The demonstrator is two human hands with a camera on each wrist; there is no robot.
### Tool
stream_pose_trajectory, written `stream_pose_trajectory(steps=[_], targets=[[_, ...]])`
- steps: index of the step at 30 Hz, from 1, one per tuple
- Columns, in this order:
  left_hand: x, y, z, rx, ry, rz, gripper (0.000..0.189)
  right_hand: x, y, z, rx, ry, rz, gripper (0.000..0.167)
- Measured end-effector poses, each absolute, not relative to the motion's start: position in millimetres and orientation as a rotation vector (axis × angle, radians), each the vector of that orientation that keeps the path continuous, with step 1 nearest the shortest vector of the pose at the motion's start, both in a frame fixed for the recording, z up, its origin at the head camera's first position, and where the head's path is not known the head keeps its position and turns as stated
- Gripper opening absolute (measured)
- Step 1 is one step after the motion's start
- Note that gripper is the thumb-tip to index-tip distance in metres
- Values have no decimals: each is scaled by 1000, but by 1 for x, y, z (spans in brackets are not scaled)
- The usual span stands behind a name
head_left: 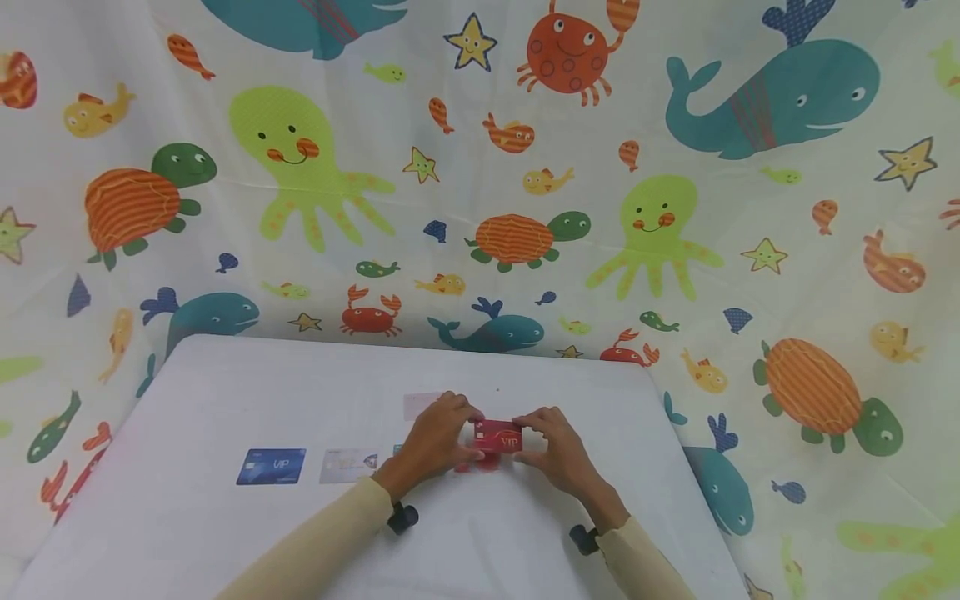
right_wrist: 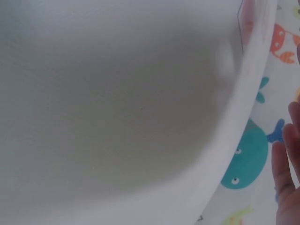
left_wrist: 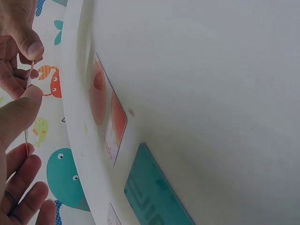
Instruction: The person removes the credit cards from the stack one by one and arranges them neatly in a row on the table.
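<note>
A red card (head_left: 498, 437) lettered VIP is held up in the middle of the head view. My left hand (head_left: 441, 435) pinches its left edge between thumb and fingers. On the opposite edge, my right hand (head_left: 558, 448) pinches it the same way. Seen from the left wrist, the card is nearly edge-on, a thin strip between both hands. Beneath it a red and white card (left_wrist: 116, 117) lies on the table, partly hidden in the head view. A teal card (left_wrist: 152, 190) lies near that one, mostly behind my left hand from above.
A blue VIP card (head_left: 272, 467) and a pale grey card (head_left: 347, 465) lie to the left on the white table (head_left: 570, 542). Behind my left hand is a pale pink card (head_left: 420, 405). A curtain (head_left: 465, 100) printed with sea animals hangs beyond the table's far edge.
</note>
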State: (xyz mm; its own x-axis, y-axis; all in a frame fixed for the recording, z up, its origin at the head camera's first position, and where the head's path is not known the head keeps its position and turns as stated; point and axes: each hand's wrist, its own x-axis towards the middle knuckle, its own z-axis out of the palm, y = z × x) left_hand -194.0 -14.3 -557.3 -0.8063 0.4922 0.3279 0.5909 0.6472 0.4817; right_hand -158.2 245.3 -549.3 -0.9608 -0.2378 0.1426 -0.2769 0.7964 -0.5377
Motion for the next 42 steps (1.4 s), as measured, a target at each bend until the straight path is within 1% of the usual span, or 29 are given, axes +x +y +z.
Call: stream_pose_trajectory(steps=[13, 42], targets=[[-192, -3, -561, -897, -2718, -888, 55, -152, 255, -550, 354, -2946, 880, 59], [-189, 21, -572, -922, -2753, -895, 54, -144, 276, -557, 315, -2938, 853, 59]])
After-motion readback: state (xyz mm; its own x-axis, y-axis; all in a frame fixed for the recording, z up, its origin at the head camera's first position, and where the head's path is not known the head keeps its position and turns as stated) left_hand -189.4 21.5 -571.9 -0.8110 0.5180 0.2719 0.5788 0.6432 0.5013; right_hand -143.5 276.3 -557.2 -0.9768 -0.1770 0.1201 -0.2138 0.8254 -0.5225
